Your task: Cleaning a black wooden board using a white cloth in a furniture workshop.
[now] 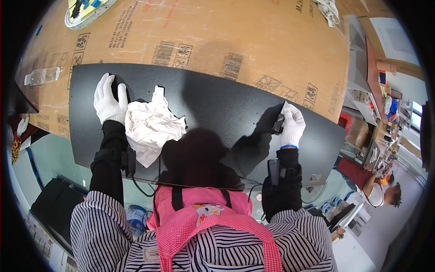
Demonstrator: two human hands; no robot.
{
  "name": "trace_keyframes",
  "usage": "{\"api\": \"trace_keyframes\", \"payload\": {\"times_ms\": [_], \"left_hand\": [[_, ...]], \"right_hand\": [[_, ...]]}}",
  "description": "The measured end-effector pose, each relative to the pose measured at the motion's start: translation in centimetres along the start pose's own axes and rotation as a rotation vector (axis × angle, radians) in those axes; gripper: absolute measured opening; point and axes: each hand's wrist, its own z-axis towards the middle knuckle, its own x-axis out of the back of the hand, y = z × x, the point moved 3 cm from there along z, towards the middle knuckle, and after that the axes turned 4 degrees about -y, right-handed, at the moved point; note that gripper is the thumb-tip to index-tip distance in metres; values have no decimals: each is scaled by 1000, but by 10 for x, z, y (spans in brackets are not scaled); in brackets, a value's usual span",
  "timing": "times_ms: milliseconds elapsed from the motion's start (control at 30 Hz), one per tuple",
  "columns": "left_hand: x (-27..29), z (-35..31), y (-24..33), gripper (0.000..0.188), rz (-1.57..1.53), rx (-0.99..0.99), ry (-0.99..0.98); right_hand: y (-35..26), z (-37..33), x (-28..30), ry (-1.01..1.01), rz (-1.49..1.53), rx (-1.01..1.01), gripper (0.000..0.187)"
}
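A black panel (pixel 213 102) with a smooth dark surface lies in front of me. My left hand (pixel 110 99), in a white glove, rests on its left part with the fingers stretched out and nothing in them. Right beside that hand lies a crumpled white cloth (pixel 152 127). Over the panel's right part, my white-gloved right hand (pixel 292 124) is closed around a small black object (pixel 278 123). The fingers and glove cover much of this object, so its kind is unclear.
Printed cardboard (pixel 199 27) covers the table beneath and beyond the panel. A clear plastic bottle (pixel 44 76) lies at the left; a round container (pixel 86 13) stands far left. Another cloth (pixel 328 11) is far right. A co-worker (pixel 374 183) is at the right, beside cluttered shelves.
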Motion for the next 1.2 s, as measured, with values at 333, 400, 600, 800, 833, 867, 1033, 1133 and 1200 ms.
{"api": "trace_keyframes", "payload": {"times_ms": [333, 400, 600, 800, 833, 867, 1033, 1133, 1200], "left_hand": [[6, -3, -7, 40, 17, -10, 7], [-1, -1, 2, 39, -27, 26, 11], [0, -4, -2, 40, -15, 28, 20], [0, -2, -3, 40, -29, 35, 28], [-1, -4, -2, 41, -20, 34, 35], [-1, -4, -2, 41, -11, 33, 41], [-2, -5, -2, 42, -6, 47, 18], [-4, -4, -3, 42, -7, 29, 33], [-5, -4, -4, 42, -16, 18, 41]], "right_hand": [[-18, -16, -48, -24, -253, 111, 11], [-17, -10, -36, -60, -218, 34, 11], [-21, -114, -128, -448, -510, 606, 9], [-1, -214, -133, -1293, -379, 652, 9], [-6, -194, -124, -1130, -479, 610, 8], [-8, -176, -114, -863, -380, 398, 7], [-11, -157, -121, -581, -441, 256, 6], [-9, -185, -132, -711, -657, 499, 7], [-6, -194, -134, -839, -665, 497, 7]]}}
